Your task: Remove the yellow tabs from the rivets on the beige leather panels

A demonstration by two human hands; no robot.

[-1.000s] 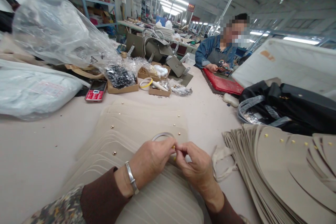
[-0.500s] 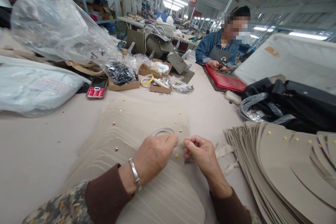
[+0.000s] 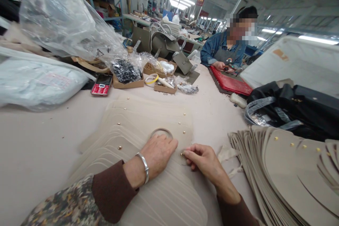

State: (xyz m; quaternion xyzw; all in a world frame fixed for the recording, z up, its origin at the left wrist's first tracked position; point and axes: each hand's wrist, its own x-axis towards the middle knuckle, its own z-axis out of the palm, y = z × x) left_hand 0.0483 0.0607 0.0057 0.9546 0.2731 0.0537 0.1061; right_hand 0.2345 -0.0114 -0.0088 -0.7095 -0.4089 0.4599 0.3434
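A fanned stack of beige panels with small gold studs lies in front of me. My left hand rests on it, palm down, fingers curled together around a thin grey ring that looks like a roll of tape; its lower part is hidden under the hand. By the panels' right edge, the thumb and forefinger of my right hand are pinched together, right against a gold stud. Whatever lies between those fingertips is too small to make out.
At right stands a second fan of beige panels with yellow-covered studs, beside a black bag. A red-keyed phone, small cardboard boxes and plastic bags lie behind. Across the table a person works at a red board.
The yellow bit that showed by my left fingertips is no longer seen; a bare gold stud shows at my right fingertips. My right hand has come slightly nearer, and the view has shifted a little.
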